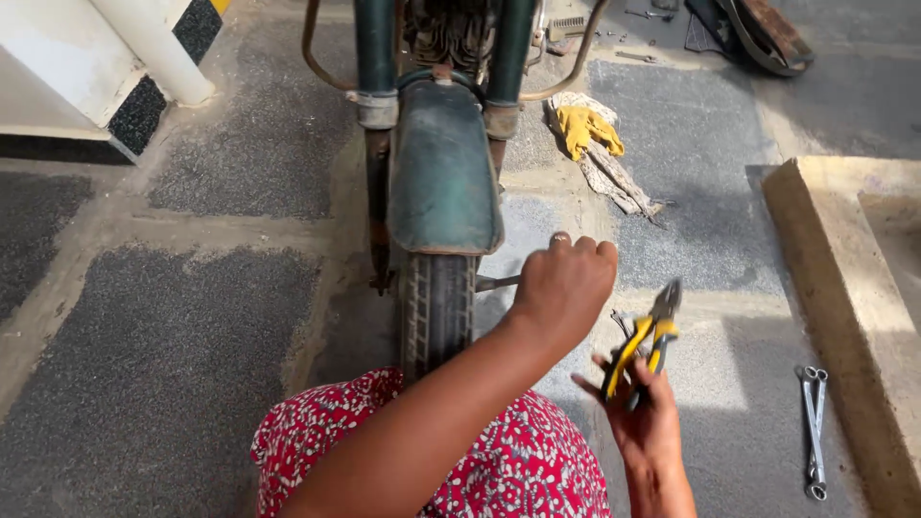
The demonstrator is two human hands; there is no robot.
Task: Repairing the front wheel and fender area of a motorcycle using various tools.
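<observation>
Head view is showing us crouching on grey paving, with open floor stretching to our left and a raised stone kerb (835, 278) hemming in the right. Two spanners (814, 432) are lying just beside that kerb, and a yellow rag (587, 129) is lying further off near the fork. Straight ahead, a motorcycle front wheel (436, 312) under a worn green mudguard (441, 177) is blocking the way. Our left hand (564, 286) is closing in a fist around a thin metal rod (497, 282) at the wheel's axle. Our right hand (645, 417) is gripping yellow-handled pliers (648, 336), jaws pointing up, beside the tyre.
</observation>
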